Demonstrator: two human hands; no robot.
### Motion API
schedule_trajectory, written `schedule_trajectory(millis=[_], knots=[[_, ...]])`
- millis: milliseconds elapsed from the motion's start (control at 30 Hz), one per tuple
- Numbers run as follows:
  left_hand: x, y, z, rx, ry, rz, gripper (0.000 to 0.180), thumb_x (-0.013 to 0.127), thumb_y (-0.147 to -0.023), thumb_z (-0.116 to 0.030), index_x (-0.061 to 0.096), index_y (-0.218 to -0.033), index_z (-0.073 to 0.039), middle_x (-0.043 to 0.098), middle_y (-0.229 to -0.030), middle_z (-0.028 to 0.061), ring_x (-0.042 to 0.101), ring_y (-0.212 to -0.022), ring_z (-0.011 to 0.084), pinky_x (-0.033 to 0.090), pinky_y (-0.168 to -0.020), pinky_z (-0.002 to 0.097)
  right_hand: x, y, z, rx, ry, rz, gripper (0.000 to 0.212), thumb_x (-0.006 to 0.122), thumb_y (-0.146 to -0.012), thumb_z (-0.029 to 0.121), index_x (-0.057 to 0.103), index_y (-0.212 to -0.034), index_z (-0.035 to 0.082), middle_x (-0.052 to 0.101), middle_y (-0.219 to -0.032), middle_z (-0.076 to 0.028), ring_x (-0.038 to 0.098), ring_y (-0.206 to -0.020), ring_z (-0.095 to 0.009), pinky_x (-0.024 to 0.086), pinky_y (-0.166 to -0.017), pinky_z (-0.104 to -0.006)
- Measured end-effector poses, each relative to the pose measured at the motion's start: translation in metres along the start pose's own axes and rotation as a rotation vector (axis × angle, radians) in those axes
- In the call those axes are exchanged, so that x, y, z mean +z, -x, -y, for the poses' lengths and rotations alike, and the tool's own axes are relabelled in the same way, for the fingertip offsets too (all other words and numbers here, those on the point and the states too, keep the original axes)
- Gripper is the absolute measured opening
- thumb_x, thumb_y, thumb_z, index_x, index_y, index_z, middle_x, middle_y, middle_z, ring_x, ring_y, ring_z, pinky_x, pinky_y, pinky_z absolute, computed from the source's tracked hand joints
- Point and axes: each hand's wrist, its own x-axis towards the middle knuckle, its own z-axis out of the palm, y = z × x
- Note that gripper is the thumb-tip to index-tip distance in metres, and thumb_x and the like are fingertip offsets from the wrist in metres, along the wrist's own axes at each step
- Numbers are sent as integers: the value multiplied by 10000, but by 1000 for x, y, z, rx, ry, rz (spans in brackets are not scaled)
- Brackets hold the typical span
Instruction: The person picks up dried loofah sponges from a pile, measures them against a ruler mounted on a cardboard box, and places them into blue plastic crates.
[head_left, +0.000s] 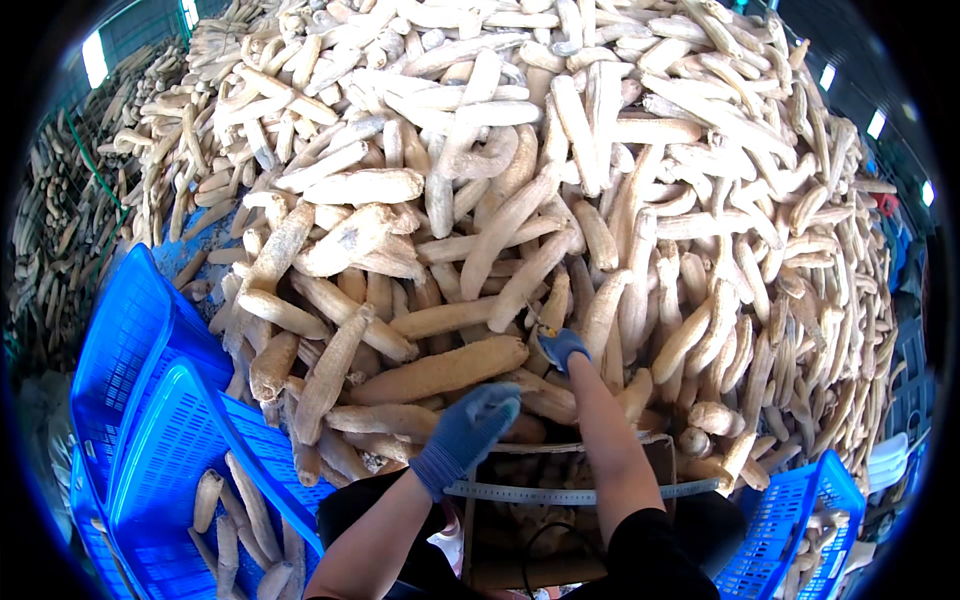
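A large heap of dried loofah gourds [440, 370] rises before me, pale tan and long, several with darker patches. My left hand [467, 432], in a blue knitted glove with a coated palm side, is held over the near edge of the heap. Its fingers stretch toward the right, and no gourd shows in it. Farther forward, my right hand [562, 345], also gloved in blue, reaches in among the gourds with its fingers closed. A small yellow bit shows at those fingertips, too small to name. Below both hands, a marked measuring strip [530, 494] lies across an open box [655, 455].
Stacked blue plastic crates [165, 400] stand at the left, the nearest with several loofahs [255, 510] in it. Another blue crate [800, 530] with loofahs is at the lower right. A dark cable [530, 550] loops inside the box. More gourds [60, 230] are heaped far left.
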Motion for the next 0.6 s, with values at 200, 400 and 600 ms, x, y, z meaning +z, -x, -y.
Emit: schedule_trajectory(millis=[200,400,600], knots=[[-28,-19,12,229,10,-329,465,613,-871,-260,478,-1231,2,556,-1125,105,542,-997,151,451,-857,272,-41,148,-17,-233,-266,69,382,631,-812,370,590,-913,4,619,-807,-164,598,-742,-326,483,-700,-350],[-29,-33,27,253,-44,-436,755,711,-780,-282,314,-1346,22,393,-1322,176,397,-1216,231,405,-951,339,-51,283,-48,-763,203,-397,484,687,-720,356,539,-1034,19,553,-995,-166,556,-911,-330,456,-783,-414],[-5,-14,18,338,134,-303,619,721,-763,-192,397,-1252,4,542,-1140,115,548,-1003,198,469,-857,306,-48,351,-65,-750,298,-629,467,732,-659,329,541,-966,33,538,-943,-144,535,-864,-329,455,-753,-405]])
